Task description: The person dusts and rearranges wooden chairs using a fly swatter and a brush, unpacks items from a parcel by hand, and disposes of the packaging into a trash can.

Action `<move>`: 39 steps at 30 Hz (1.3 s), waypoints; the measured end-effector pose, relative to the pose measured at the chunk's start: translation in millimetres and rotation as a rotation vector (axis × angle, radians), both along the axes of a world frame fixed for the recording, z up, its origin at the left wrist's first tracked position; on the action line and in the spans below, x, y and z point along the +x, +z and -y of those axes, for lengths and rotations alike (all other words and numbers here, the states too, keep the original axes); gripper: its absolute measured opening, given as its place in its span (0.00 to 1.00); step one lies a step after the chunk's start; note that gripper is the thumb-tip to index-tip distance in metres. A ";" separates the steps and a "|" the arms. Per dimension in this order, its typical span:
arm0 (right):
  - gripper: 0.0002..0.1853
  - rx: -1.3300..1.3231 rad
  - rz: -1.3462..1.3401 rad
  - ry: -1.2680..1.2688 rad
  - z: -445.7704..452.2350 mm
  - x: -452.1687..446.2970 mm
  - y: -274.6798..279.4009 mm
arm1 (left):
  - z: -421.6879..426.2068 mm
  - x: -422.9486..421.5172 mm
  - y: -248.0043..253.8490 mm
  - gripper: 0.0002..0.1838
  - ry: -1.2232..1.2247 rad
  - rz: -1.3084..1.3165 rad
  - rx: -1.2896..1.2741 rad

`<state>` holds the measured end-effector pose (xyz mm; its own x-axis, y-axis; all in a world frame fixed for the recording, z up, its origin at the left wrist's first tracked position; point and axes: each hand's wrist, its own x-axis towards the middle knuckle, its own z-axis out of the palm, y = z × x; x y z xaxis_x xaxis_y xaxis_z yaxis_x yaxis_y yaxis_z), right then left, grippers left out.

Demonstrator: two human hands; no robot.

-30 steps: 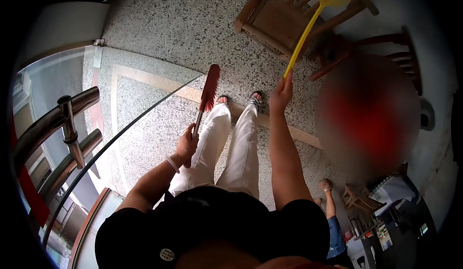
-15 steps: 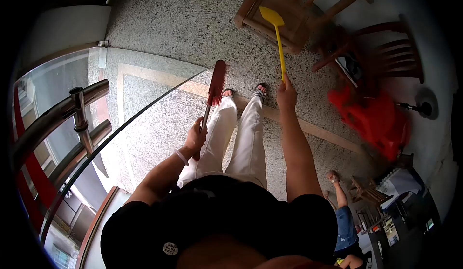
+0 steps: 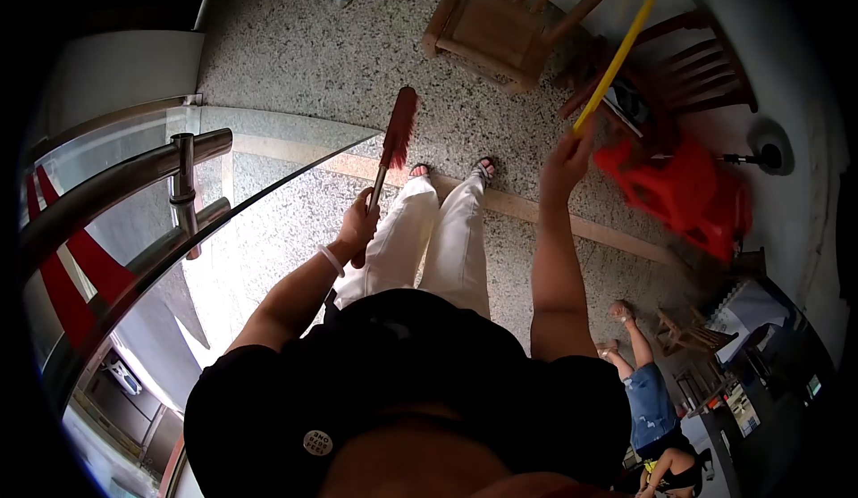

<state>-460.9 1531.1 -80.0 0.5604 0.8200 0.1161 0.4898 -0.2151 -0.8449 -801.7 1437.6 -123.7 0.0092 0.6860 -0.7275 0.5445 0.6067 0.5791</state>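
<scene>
My left hand [image 3: 359, 224] is closed around the handle of a dark red bristled brush [image 3: 399, 130], which points away from me over the floor. Between its bristled head and the grip, a metal shaft shows. My right hand [image 3: 565, 167] grips the thin handle of a yellow fly swatter [image 3: 617, 65], raised toward the upper right. The swatter's flat head is blurred at the top edge of the view, hardly visible.
On my left is a glass door [image 3: 295, 132] with a thick metal handle [image 3: 116, 190]. Ahead stands a wooden chair [image 3: 496, 33]; a darker chair [image 3: 706, 60] and a red plastic object [image 3: 688, 194] are at right. Another person [image 3: 651, 409] sits behind, lower right.
My right hand has swung the fly swatter up and to the right, away from the wooden chair. The brush in my left hand has shifted only slightly. The door handle appears closer.
</scene>
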 end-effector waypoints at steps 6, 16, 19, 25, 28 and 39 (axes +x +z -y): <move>0.24 -0.840 0.195 0.196 35.2 -8.5 -154.1 | 2.0 -0.2 -3.1 0.24 0.011 -0.026 -0.073; 0.21 -0.043 0.055 0.030 -9.2 9.6 -40.0 | 14.0 3.3 -7.4 0.24 0.055 -0.021 -0.126; 0.20 -0.603 0.246 0.246 5.9 15.3 -109.6 | 7.4 18.3 2.9 0.24 0.065 -0.014 -0.130; 0.19 -0.255 0.036 0.279 -19.0 -16.5 -61.3 | 11.5 16.7 6.3 0.24 0.103 -0.041 -0.138; 0.21 0.082 -0.028 0.296 -37.4 -35.1 -75.6 | 14.4 14.9 2.0 0.23 0.033 -0.100 -0.108; 0.18 -0.865 0.203 0.851 -24.1 13.1 -147.0 | -24.4 13.1 68.9 0.11 0.079 -0.074 -0.068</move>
<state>-447.7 1555.3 -227.1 -0.1551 0.7659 -0.6240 0.8534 -0.2144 -0.4751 -788.6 1461.9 -54.8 -0.0979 0.6320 -0.7688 0.5335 0.6855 0.4955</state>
